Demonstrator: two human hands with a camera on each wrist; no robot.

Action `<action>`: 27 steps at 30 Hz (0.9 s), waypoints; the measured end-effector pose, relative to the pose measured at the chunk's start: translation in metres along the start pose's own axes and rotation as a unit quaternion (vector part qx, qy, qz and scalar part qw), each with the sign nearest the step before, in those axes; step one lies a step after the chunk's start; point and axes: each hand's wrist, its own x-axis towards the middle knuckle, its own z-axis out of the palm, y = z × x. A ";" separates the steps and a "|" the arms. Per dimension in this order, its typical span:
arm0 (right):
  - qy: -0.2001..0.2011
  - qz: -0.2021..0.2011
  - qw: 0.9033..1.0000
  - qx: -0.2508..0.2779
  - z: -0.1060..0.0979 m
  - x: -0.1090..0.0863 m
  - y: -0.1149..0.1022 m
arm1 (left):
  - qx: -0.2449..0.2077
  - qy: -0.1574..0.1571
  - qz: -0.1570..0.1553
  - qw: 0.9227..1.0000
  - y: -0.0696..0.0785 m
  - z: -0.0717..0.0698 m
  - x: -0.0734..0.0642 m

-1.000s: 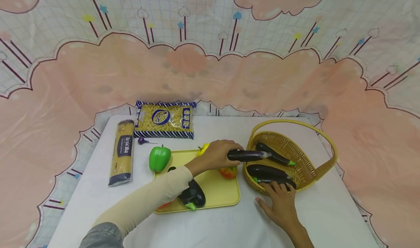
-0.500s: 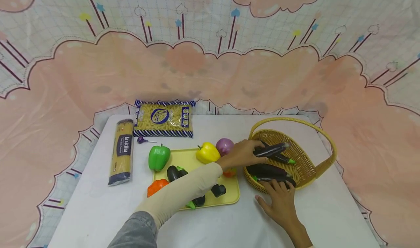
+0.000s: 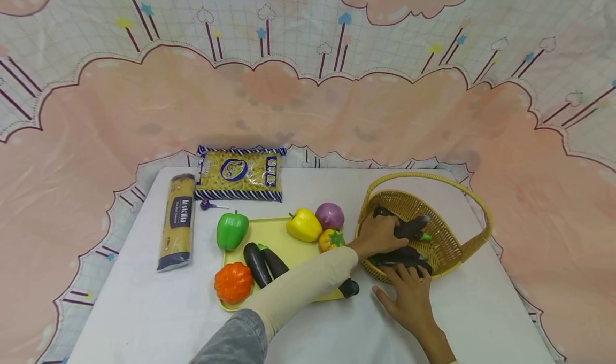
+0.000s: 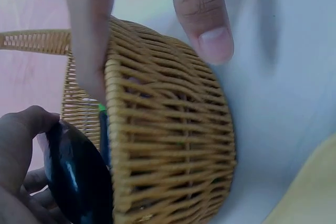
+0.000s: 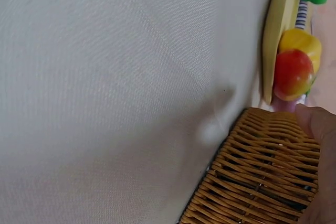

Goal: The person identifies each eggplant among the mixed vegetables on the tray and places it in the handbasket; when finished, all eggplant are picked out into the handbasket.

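Note:
My left hand [image 3: 380,235] grips a dark purple eggplant [image 3: 412,227] inside the wicker basket [image 3: 449,250]. Its green-stemmed neighbour lies behind it, partly hidden. In the left wrist view the held eggplant [image 4: 76,177] shows glossy beside the basket's rim. At the near rim, my right hand [image 3: 412,298] hooks its fingers over the edge while its thumb stays outside, apart from the wall. Other eggplants [image 3: 401,257] lie in the basket just beyond those fingertips. In the right wrist view only part of the right hand [image 5: 320,150] shows, against the basket wall [image 5: 252,177].
Left of the basket, a yellow tray [image 3: 228,306] bears more eggplants [image 3: 257,265], a yellow pepper [image 3: 304,225] and an orange pumpkin-shaped vegetable [image 3: 233,283]. A purple onion [image 3: 330,216] and green pepper [image 3: 232,230] sit at its edges. Pasta bags [image 3: 239,172] lie behind. The basket's handle [image 3: 428,176] arches over.
My left hand has carried the eggplant rightward from beside the basket and lowered it among the others inside. My right hand has stayed at the near rim.

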 end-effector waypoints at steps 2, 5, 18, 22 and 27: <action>0.001 0.000 1.000 0.000 0.000 0.000 0.000 | 0.009 0.005 -0.001 1.000 0.000 0.005 0.002; 0.000 0.000 1.000 -0.002 0.000 0.000 0.000 | 0.016 0.006 -0.002 1.000 0.001 0.011 0.004; 0.002 -0.006 1.000 -0.012 -0.001 0.001 -0.002 | 0.047 0.015 -0.026 0.998 -0.003 0.019 0.006; 0.003 -0.007 1.000 -0.013 -0.002 0.002 -0.002 | 0.050 0.018 -0.018 0.998 -0.005 0.016 0.004; -0.004 -0.002 1.000 -0.013 -0.002 0.001 -0.002 | 0.060 0.013 -0.002 0.998 -0.007 0.011 0.000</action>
